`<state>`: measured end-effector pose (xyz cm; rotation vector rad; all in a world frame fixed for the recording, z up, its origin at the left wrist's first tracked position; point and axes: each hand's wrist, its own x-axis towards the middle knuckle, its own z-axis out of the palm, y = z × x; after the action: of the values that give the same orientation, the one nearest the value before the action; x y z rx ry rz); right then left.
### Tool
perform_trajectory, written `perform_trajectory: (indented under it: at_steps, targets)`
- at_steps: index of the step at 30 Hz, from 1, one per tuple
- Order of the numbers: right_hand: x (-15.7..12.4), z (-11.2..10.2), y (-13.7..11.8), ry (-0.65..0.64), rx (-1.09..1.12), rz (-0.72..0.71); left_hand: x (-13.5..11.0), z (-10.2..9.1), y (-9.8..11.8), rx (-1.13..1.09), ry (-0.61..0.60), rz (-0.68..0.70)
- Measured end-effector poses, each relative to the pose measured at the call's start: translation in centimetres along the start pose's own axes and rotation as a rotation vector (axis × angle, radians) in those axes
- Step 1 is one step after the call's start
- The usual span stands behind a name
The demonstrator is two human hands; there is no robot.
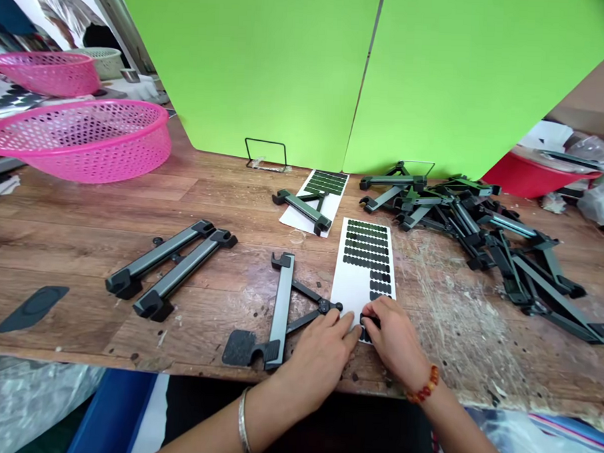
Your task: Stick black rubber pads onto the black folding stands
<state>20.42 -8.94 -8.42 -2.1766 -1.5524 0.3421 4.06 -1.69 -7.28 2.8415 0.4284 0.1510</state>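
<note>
black sticker pinched at the near end of the front sheet

leftward reach is hampered by an unfolded stand, placed just beside the left hand. beyond the front sheet, a second sheet is partly covered by another stand. at right, dark stands are heaped in a tangled pile; the back is walled off by green panels. pink baskets are seen at far left, a red tub at far right.

the near edge of the table is crossed by both forearms. worn wood is exposed between the right hand and the pile.

two sheets, two green panels, two pink baskets and, at left, two side-by-side stands are counted (the pile is too entangled for counting).

the sticker is grasped by the right thumb and fingertips; whether it is raised cannot be told. the front sheet is touched by the left hand's outstretched fingers, with nothing seen clasped there.
</note>
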Motion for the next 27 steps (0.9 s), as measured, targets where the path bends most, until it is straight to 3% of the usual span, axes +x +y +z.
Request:
perform_trajectory:
  at_steps: [5, 10, 14, 17, 21, 27]
  targets:
    - [-0.2, -0.6, -0.3, 0.004, 0.071, 0.025, 0.1, 0.0, 0.1, 0.016, -0.003, 0.005]
    - [0.3, -3.3, -1.5, -0.067, 0.382, 0.146, -0.6, -1.2, -0.1, -0.122, 0.026, -0.013]
    - [2.4, -4.9, -3.3, -0.226, 0.52, 0.167, -1.7, -2.9, -1.5, -0.179, 0.115, -0.211]
    - [4.2, -4.3, -4.6, -0.365, 0.542, 0.137, -2.7, -3.4, -2.9, -0.125, 0.132, -0.325]
    - [6.0, -2.8, -5.8, -0.475, 0.565, 0.108, -4.1, -3.4, -4.4, -0.168, 0.095, -0.297]
    - [6.7, -0.9, -6.1, -0.635, 0.641, 0.073, -5.2, -3.5, -4.9, -0.256, 0.142, -0.293]
